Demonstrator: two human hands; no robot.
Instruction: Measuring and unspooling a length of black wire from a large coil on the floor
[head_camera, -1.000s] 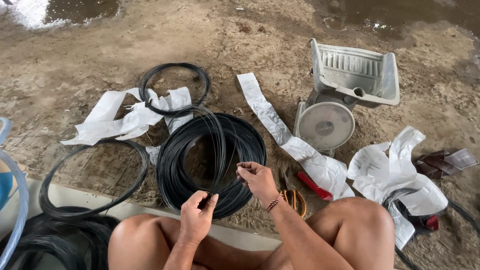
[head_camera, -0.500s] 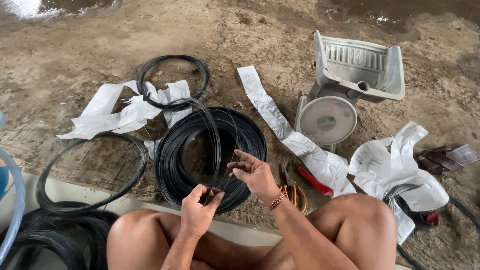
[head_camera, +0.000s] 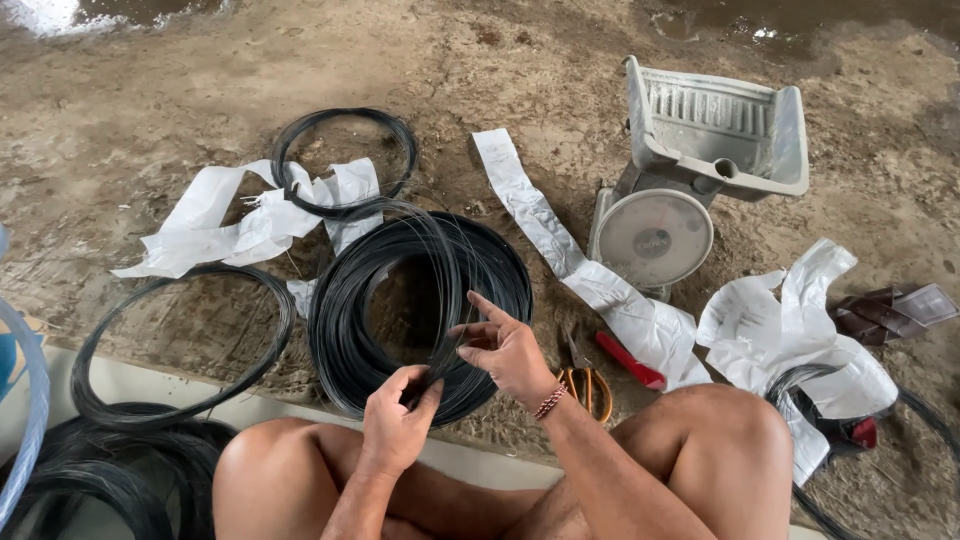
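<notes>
Hands first: my left hand (head_camera: 398, 420) pinches strands of the big black wire coil (head_camera: 420, 310) at its six o'clock edge, my right hand (head_camera: 505, 350) spread, fingering loose strands. I judge strand separation underway; next needs steady tension. Farther, at two o'clock, the grey scale's tray (head_camera: 720, 130) sits empty.

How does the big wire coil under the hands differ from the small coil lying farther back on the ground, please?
The big wire coil is a thick bundle of many turns; the small coil is a thin ring. The left hand and right hand pull strands from the big coil; the small coil lies untouched, partly on white plastic wrapping. Both are dark, round and flat on the ground.
</notes>
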